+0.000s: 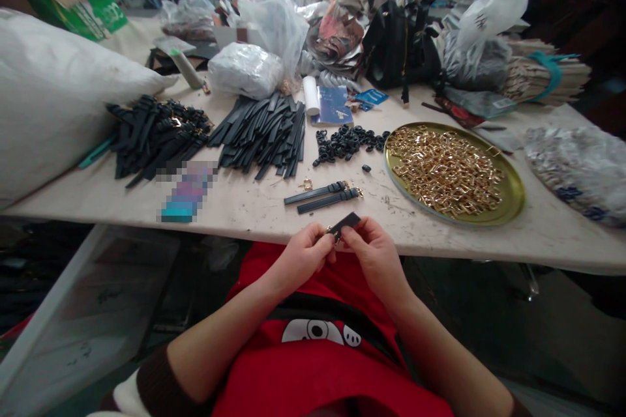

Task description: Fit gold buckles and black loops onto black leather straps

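A black strap (348, 224) is pinched by left fingers (323, 245) and right fingers (356, 241) at the bench (440, 244) edge, open room separating the buckle tray (514, 201).

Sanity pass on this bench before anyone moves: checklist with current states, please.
1. Black strap held by both hands: ok, left grip and right grip both on it.
2. Gold fitting seated on it: cannot tell, partly hidden.
3. Round tray stocked: ok, gold buckles heaped in it.
4. Black loops gathered: not ok, a single loop lies apart.
5. Gold hardware all contained: not ok, a loose gold piece lies on the table.
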The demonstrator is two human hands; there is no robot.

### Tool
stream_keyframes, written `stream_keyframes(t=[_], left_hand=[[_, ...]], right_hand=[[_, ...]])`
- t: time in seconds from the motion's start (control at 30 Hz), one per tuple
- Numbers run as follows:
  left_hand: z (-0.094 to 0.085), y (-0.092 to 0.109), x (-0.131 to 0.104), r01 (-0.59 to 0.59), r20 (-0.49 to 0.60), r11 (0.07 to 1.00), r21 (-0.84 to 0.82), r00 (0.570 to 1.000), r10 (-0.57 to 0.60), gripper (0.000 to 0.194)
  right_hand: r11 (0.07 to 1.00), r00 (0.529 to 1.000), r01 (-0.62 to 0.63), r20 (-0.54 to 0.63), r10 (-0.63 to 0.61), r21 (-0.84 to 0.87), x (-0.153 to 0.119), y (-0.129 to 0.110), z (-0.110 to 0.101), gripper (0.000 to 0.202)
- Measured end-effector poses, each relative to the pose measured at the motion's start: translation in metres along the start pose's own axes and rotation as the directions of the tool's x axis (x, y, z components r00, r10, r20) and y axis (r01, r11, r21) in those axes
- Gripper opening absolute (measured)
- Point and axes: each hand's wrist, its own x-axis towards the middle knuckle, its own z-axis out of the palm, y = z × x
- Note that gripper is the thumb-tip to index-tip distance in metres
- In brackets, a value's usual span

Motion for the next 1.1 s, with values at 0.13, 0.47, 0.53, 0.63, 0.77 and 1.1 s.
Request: stream_keyframes(t=[0.13, 0.47, 0.53, 0.63, 0.77, 1.1], left_hand=[[-0.002, -0.001, 0.004, -0.062, 0.002, 0.995, 0.082, 0.998, 0.062, 0.021], [-0.007, -0.016, 0.027, -0.035, -0.077, 0.967, 0.253, 0.995, 0.056, 0.019], [-0.009, -0.013, 0.030, -0.032, -0.077, 0.943, 0.330, 0.995, 0.061, 0.019], [-0.015, -0.002, 0.037, -0.038, 0.017, 0.913, 0.406, 0.999, 0.034, 0.024], [-0.023, 0.010, 0.054, -0.015, 0.036, 0.917, 0.399, 0.999, 0.001, 0.029], [-0.022, 0.015, 0.083, -0.029, 0.059, 0.944, 0.328, 0.998, 0.010, 0.020]], right_hand=[[0.999, 0.996, 0.036, -0.077, -0.039, -0.035, 0.003, 0.003, 0.001, 0.017], [0.950, 0.991, 0.113, -0.041, -0.130, -0.290, 0.017, 0.005, -0.006, 0.011], [0.965, 0.999, 0.037, -0.005, -0.039, -0.258, 0.023, 0.006, -0.008, 0.013], [0.984, 0.978, -0.163, 0.122, 0.170, -0.070, 0.035, 0.005, -0.012, 0.019], [0.994, 0.973, -0.102, 0.202, 0.108, -0.039, 0.049, -0.001, -0.016, 0.021], [0.648, 0.967, 0.182, 0.015, -0.255, -0.740, 0.178, -0.003, -0.076, 0.009]])
